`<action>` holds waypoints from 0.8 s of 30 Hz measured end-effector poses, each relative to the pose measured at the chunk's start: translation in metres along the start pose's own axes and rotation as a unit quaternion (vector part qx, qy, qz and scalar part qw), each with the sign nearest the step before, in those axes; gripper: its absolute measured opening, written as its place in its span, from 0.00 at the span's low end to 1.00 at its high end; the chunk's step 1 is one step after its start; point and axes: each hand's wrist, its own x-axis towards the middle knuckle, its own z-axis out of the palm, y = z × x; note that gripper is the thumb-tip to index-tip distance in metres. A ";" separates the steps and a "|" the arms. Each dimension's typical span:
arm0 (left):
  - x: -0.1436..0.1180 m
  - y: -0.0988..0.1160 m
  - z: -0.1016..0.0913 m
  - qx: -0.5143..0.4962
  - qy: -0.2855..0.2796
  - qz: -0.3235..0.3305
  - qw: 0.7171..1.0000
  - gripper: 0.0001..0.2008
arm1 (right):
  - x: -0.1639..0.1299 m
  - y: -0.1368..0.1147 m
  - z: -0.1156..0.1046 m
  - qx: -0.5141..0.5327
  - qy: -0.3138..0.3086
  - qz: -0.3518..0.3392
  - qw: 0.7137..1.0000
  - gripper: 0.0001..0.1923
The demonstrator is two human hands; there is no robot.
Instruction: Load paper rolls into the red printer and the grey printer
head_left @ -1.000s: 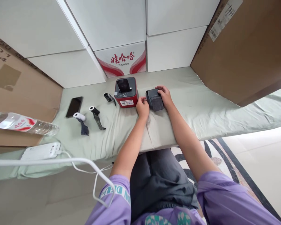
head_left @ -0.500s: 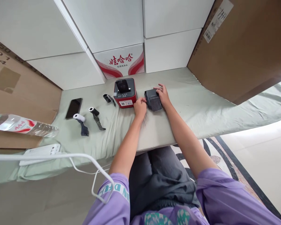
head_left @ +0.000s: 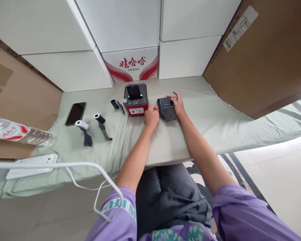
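Little has shifted since a moment ago: both hands stay at the small dark printer (head_left: 167, 109), which has barely moved on the desk (head_left: 203, 110), and the left hand (head_left: 152, 115) has eased a touch closer to its near-left corner; the right hand (head_left: 178, 104) lies over the printer's right side with fingers curved loosely against it, while the left hand is curled narrow at the printer's left edge, fingertips touching it, though whether they pinch anything I cannot tell; so the dark printer sits between the two hands, toward the back edge of the desk, just right of its middle.

Counting what lies about: two printers, the dark one and a red printer (head_left: 135, 99) just to its left, apart from it; three paper rolls with dark tails, one (head_left: 114, 104) beside the red printer, one (head_left: 99, 118) nearer the front, and a white one (head_left: 80, 124) left of that; one black phone (head_left: 76, 113) toward the left edge; one water bottle (head_left: 20, 132) lying on its side at the far left; one white power strip (head_left: 31, 164) at the front-left corner, with a white cable (head_left: 65, 165); cardboard boxes (head_left: 132, 23) stand stacked along the back edge.
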 end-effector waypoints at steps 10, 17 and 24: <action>0.003 -0.004 0.003 -0.036 -0.003 -0.003 0.999 0.12 | -0.003 -0.002 0.000 0.003 0.000 0.001 1.000 0.28; 0.005 -0.007 0.004 -0.041 0.001 0.009 0.999 0.12 | -0.003 -0.003 -0.002 -0.015 0.010 0.003 1.000 0.28; 0.000 -0.003 0.008 -0.046 0.044 -0.014 0.998 0.11 | 0.001 0.001 -0.002 -0.016 -0.004 -0.008 1.000 0.29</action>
